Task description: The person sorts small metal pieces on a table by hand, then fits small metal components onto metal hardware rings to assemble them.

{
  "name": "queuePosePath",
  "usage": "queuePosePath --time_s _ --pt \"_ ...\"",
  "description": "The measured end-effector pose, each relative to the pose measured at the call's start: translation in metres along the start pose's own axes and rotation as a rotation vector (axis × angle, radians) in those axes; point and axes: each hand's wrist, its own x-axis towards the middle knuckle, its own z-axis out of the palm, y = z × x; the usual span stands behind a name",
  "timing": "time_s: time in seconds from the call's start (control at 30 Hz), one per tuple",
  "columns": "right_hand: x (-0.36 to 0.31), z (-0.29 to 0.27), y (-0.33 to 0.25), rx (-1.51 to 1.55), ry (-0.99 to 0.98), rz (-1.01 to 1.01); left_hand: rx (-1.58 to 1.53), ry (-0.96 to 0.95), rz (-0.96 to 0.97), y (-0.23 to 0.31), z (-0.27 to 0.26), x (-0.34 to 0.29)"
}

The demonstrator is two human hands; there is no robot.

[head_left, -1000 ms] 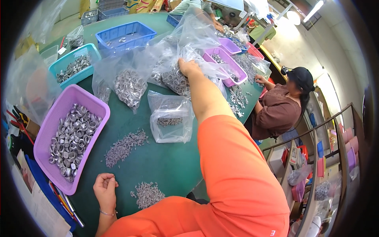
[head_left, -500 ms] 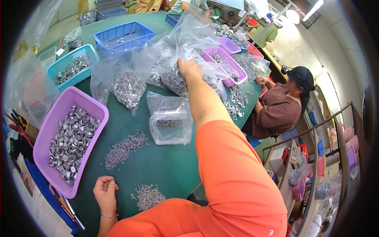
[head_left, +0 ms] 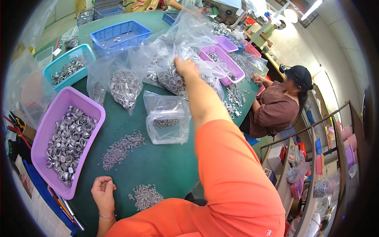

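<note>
My right hand (head_left: 187, 68) is stretched far over the table, its fingers closed at a clear plastic bag (head_left: 170, 79) full of silver metal rings; folds of plastic hide some fingertips. Loosely curled, my left hand (head_left: 104, 193) rests on the green table, and I see nothing in it. Close by lie two piles of small grey pieces, one elongated (head_left: 121, 150) and one rounder (head_left: 146, 196). Between the hands stands an open clear bag (head_left: 167, 132) holding similar small pieces. Another bag of rings (head_left: 125, 89) leans left of my right hand.
A purple basket of rings (head_left: 71, 189) stands at the left, with a teal basket (head_left: 91, 59) and blue basket (head_left: 148, 32) farther back. Pens (head_left: 65, 209) lie along the left edge. A co-worker in brown (head_left: 276, 104) sits at the right, beside a purple tray (head_left: 239, 74).
The whole view has shifted slightly, so the table things sit a little farther left. My right hand stays at the bag of rings, and my left hand keeps its curled pose.
</note>
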Motion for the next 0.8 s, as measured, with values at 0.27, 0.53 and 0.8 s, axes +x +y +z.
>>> queuePosePath --time_s 0.27,0.53,0.8 --pt "0.091 -0.169 0.145 0.68 0.259 0.183 -0.029 -0.014 -0.015 0.004 0.003 0.003" --pt "0.105 -0.273 0.245 -0.945 0.013 0.183 -0.019 -0.012 0.005 0.001 0.002 0.004" --pt "0.023 -0.202 0.139 0.454 0.129 -0.095 -0.043 0.005 0.003 0.004 0.001 0.003"
